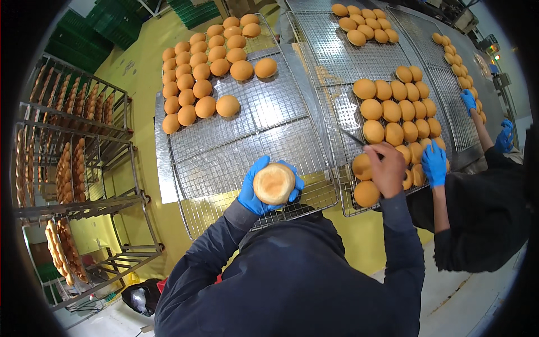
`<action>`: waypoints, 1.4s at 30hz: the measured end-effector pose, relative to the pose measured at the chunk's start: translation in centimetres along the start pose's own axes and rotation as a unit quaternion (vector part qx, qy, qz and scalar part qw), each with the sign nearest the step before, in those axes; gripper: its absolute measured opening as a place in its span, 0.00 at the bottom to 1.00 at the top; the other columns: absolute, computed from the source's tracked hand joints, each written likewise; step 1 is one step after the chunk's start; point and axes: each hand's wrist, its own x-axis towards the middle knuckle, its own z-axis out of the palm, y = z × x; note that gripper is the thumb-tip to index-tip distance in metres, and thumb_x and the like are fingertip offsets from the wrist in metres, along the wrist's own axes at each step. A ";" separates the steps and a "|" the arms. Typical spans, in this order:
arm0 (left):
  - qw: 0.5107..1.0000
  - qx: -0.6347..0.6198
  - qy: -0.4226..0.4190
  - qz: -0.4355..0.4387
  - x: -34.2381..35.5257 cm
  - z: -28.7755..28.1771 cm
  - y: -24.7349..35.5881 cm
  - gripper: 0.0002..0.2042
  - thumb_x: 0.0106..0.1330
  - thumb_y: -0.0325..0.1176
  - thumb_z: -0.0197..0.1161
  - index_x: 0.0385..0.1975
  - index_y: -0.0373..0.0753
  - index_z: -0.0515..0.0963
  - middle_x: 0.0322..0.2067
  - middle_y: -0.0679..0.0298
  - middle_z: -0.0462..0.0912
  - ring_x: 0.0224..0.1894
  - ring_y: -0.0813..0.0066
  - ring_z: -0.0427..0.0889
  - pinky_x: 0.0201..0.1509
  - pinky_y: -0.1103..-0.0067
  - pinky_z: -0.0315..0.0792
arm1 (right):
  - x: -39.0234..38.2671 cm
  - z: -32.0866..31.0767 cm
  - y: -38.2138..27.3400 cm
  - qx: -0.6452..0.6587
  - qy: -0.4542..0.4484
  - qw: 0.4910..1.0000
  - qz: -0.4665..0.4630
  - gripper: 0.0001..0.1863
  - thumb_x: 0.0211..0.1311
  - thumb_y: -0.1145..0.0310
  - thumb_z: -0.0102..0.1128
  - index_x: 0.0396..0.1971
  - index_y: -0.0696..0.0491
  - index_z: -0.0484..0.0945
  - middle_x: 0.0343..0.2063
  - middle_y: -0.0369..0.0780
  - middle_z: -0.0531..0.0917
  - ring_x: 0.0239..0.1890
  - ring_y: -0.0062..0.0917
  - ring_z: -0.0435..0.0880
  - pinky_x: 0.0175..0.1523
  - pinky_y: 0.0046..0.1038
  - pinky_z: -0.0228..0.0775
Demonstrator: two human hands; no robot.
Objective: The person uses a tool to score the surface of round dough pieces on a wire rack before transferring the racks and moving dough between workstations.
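My left hand (pixel 255 185), in a blue glove, is wrapped round a round bun (pixel 274 184), whose pale, lightly browned face is turned up. This bun is over the near edge of the left wire rack (pixel 224 151). Bare and closed, my right hand (pixel 386 171) grips what looks like a knife; its thin dark blade (pixel 352 136) points up and to the left. That hand is above the near left buns (pixel 366 194) of the right wire rack (pixel 331 168). Its palm side and the knife's handle are hidden.
Rows of golden buns (pixel 185 81) fill the left rack's far part. A co-worker's gloved hand (pixel 434 163) touches buns at my right; further gloved hands (pixel 469 101) are beyond. A wheeled trolley (pixel 135 196) with loaded shelves stands left, near green crates (pixel 112 22).
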 end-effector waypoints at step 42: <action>0.974 0.159 0.058 0.151 -4.3 -3.2 3.8 0.29 0.74 0.51 0.40 0.62 0.33 0.64 0.54 0.48 0.75 0.54 0.53 0.78 0.49 0.64 0.80 | -11.2 9.2 -10.6 0.139 -0.005 0.983 0.116 0.06 0.62 0.74 0.60 0.30 0.61 0.81 0.25 0.40 0.83 0.28 0.24 0.82 0.36 0.25 0.71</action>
